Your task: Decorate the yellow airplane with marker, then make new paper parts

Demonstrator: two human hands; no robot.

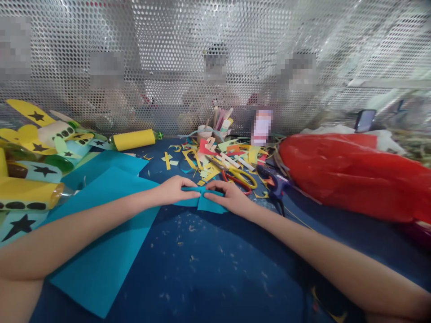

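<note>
My left hand [173, 189] and my right hand [229, 196] meet over a small teal piece of felt [206, 204] on the dark blue table [218, 264]. Both hands pinch its top edge, fingertips almost touching, and the piece is pleated or folded between them. A large teal sheet [107, 251] lies under my left forearm. Yellow-handled scissors [243, 177] and red-handled scissors [235, 181] lie just beyond my right hand.
Paper scraps [208, 159] are heaped at the table's middle back, by a cup of sticks [220, 123]. Yellow rolls with black stars [32, 134] crowd the left. A red plastic bag [353, 172] fills the right. A perforated metal screen [215, 54] closes the back, with people behind it.
</note>
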